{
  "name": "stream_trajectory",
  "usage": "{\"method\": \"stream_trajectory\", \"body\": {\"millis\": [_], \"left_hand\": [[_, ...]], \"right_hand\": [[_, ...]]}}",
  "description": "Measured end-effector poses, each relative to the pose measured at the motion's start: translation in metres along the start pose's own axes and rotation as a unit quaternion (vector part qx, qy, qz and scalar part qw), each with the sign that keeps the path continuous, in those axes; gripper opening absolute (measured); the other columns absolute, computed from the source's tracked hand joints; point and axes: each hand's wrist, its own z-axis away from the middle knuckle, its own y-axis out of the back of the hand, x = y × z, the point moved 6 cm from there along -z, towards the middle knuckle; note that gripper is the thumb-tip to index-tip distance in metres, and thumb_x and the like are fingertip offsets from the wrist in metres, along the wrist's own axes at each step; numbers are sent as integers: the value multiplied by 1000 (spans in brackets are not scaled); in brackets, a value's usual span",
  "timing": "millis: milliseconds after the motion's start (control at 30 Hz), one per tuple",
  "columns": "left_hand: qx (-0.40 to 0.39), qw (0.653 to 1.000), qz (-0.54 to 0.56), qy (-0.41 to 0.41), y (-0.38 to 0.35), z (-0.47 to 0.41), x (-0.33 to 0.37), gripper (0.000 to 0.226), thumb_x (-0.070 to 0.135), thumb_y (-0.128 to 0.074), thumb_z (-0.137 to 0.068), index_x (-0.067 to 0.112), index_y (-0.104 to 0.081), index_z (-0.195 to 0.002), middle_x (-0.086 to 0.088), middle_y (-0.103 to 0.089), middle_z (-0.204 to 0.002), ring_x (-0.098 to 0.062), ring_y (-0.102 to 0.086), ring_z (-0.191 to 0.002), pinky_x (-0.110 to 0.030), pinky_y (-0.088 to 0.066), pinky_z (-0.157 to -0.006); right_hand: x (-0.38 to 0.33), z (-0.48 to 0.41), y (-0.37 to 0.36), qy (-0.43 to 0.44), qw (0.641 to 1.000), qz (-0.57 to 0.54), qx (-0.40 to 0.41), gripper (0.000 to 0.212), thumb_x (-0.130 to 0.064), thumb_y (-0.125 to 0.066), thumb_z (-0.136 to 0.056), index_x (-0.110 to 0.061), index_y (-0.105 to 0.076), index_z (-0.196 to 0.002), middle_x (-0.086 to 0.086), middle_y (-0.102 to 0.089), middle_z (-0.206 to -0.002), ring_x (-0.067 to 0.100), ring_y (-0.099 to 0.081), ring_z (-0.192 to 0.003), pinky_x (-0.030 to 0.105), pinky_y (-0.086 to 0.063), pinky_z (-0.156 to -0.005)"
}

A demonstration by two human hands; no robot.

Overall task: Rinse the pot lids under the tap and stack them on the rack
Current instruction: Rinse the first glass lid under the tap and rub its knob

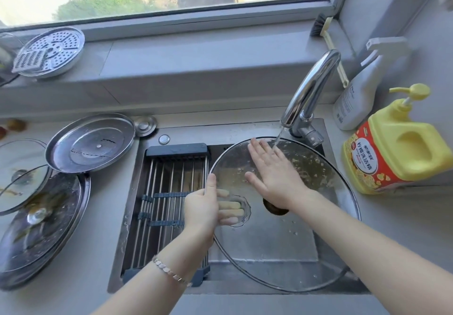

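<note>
Rinsing step. The glass lid (306, 216) is held over the sink under the running tap (311, 89). The left hand (203, 209) grips its left rim, thumb on top and fingers curled beneath. The right hand (272, 175) lies flat and open on the soiled glass. Judged next: clear the residue, then carry the lid left to the rack (169, 192). Other lids (90, 143) wait on the bench.

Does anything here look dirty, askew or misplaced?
The large round glass lid under the steel tap carries yellowish food specks near its far rim. On the grey counter, dirty glass lids lie overlapped unevenly.
</note>
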Motion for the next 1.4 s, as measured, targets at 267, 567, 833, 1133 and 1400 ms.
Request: {"method": "stream_trajectory", "body": {"millis": [267,567,833,1133,1400], "left_hand": [[35,998,14,-54,10,-5,14,50,41,-45,-94,-5,-58,-82,-20,-67,-57,-25,-65,-42,-25,-50,-35],[136,959,-53,-243,33,1,50,35,40,-52,-91,13,-60,-70,-13,-67,-62,-24,-67,-57,-30,-54,-51],[83,986,25,-140,24,-5,29,47,42,-47,-92,-2,-60,-82,-18,-67,-57,-24,-65,-45,-26,-52,-38],[81,983,147,-78,1,-17,2,45,46,-46,-91,9,-66,-73,-2,-71,-63,-19,-68,-71,-30,-54,-68],[29,975,170,-141,12,-23,22,50,48,-38,-92,3,-60,-83,-11,-70,-58,-19,-68,-48,-23,-54,-45]], "right_hand": [[37,-3,3,-78,997,5,28,73,-59,-9,-91,-18,17,-145,-2,24,-153,5,27,-134,27,17,-112],[55,65,-40,-222,974,-46,-11,52,-28,-31,-98,-7,-25,-145,8,-5,-158,19,0,-146,33,2,-117],[7,-3,-4,-180,968,-126,119,81,-57,-10,-86,-9,10,-147,7,19,-156,14,22,-142,31,17,-113],[-92,7,6,134,982,17,136,58,-32,-31,-86,-1,-49,-131,15,-47,-140,26,-44,-130,35,-19,-108],[-31,50,-19,265,948,164,70,72,-59,-15,-95,-13,-5,-149,5,-23,-151,12,1,-145,33,-4,-115]]}}
